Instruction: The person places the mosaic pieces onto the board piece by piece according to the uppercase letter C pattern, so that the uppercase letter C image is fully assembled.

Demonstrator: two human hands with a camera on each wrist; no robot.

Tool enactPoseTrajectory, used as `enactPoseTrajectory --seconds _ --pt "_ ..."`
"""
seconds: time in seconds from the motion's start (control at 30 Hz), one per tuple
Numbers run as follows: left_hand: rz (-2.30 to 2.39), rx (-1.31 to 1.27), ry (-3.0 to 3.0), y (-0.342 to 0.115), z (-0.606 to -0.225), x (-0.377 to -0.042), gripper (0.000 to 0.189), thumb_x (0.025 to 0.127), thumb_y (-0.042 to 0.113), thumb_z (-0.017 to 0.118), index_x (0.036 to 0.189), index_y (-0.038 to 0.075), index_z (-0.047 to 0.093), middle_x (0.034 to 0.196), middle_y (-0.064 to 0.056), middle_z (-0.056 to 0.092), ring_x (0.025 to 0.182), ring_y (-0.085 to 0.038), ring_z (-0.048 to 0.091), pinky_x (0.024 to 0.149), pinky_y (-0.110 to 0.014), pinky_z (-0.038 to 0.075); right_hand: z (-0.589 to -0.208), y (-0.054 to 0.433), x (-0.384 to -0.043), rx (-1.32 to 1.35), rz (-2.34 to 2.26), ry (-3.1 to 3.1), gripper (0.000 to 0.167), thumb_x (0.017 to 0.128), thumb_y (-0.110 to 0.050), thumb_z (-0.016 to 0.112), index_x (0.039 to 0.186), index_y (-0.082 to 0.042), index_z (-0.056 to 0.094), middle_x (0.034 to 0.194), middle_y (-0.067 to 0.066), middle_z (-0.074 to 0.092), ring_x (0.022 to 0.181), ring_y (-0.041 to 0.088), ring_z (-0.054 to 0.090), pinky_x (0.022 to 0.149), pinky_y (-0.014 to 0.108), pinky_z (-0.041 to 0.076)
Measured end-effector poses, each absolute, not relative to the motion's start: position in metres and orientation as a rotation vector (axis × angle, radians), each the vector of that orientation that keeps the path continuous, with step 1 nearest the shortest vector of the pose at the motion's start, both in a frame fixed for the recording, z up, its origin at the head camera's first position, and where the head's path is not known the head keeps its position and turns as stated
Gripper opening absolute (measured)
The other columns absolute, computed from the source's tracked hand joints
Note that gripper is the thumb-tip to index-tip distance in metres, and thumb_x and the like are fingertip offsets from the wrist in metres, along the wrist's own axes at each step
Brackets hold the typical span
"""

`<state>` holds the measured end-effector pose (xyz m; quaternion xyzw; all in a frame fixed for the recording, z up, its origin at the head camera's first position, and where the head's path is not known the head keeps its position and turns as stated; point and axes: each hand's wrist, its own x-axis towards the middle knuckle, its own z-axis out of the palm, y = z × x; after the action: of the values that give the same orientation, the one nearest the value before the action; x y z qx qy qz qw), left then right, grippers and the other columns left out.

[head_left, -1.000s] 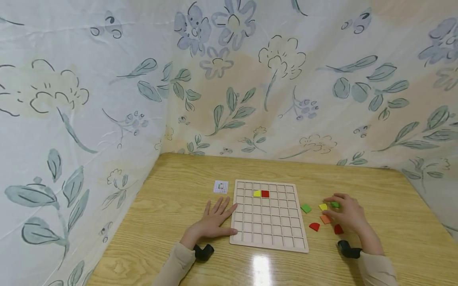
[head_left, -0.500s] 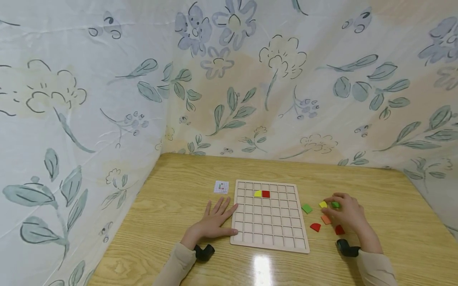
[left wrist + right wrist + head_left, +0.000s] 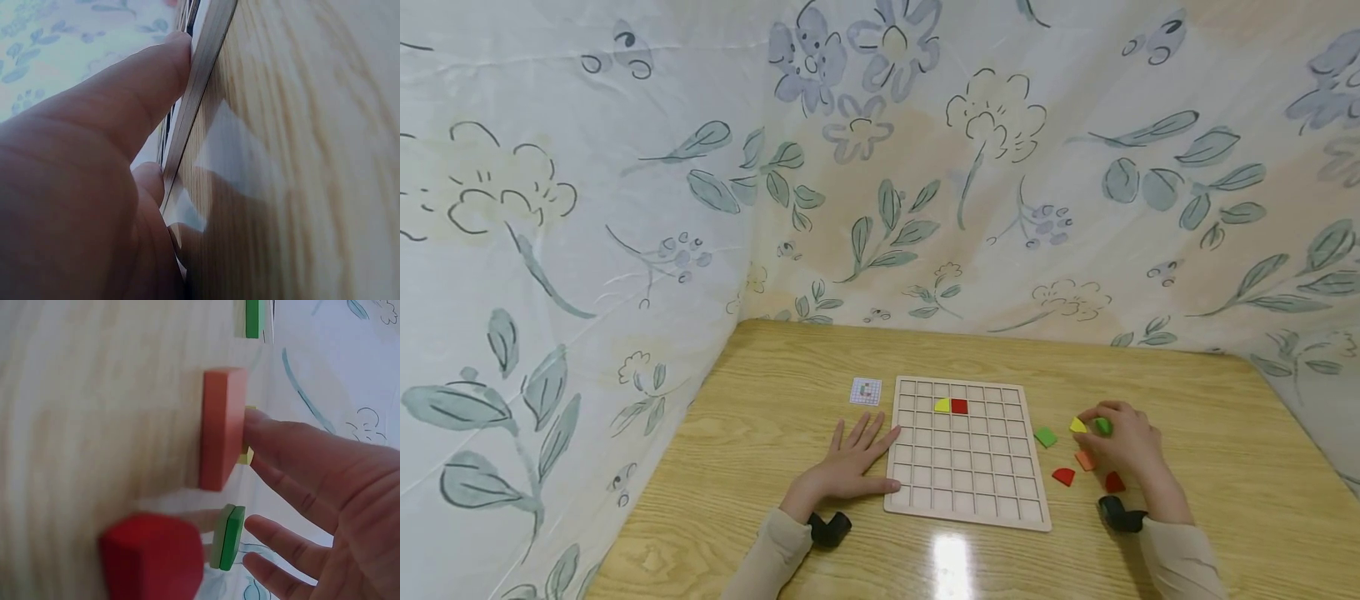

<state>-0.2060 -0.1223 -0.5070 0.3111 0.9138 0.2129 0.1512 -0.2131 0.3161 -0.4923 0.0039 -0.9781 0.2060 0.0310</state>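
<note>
My left hand [image 3: 846, 467] lies with fingers spread, thumb and index fingertip on the left edge of a pale wooden grid board [image 3: 925, 497]. Its thumb at the board's rim [image 3: 203, 59] fills much of the left wrist view. On the board sit a yellow quarter-round tile [image 3: 942, 406] and a red square tile [image 3: 959, 407]. To the right, my right hand [image 3: 1129, 446] pinches a small yellow tile [image 3: 1077, 426] between thumb and index finger; the thumb partly hides it in the right wrist view. The other fingertips are close to a green tile [image 3: 234, 539].
Around the right hand lie an orange tile [image 3: 1085, 460], a green square tile [image 3: 1046, 437] and two red rounded tiles, one nearer the board [image 3: 1063, 476]. A small printed pattern card [image 3: 866, 392] is beyond the left hand. Floral cloth [image 3: 880, 208] stands behind the wooden table.
The right thumb and index finger have closed on the yellow tile, which has shifted slightly away from me and turned. The left hand stays put on the board.
</note>
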Motion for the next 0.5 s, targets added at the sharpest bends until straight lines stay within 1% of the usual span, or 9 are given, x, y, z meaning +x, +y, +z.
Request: enactPoseTrajectory --seconds 0.2,0.5 --pt "0.623 0.89 2.619 -0.1221 -0.5062 -0.2067 0.081 0.088 0.057 0.05 0.15 0.02 0.014 0.156 -0.011 -0.001 0.142 -0.032 -0.008 0.107 -0.061 -0.009 -0.4906 0.3111 -0.2159 0.005 0.649 -3.015 0.031 0.08 -0.024 0.07 0.103 -0.003 0.065 0.127 0.032 0.04 0.11 0.057 0.033 0.082 0.069 0.026" --pt "0.631 0.878 2.609 -0.1216 -0.5067 -0.2087 0.081 0.087 0.059 0.048 0.15 0.022 0.013 0.156 -0.01 -0.002 0.142 -0.031 -0.009 0.108 -0.06 -0.01 -0.4916 0.3108 -0.2189 0.006 0.647 -3.029 0.032 0.08 -0.026 0.07 0.101 -0.002 0.065 0.127 0.031 0.041 0.11 0.055 0.033 0.083 0.068 0.024"
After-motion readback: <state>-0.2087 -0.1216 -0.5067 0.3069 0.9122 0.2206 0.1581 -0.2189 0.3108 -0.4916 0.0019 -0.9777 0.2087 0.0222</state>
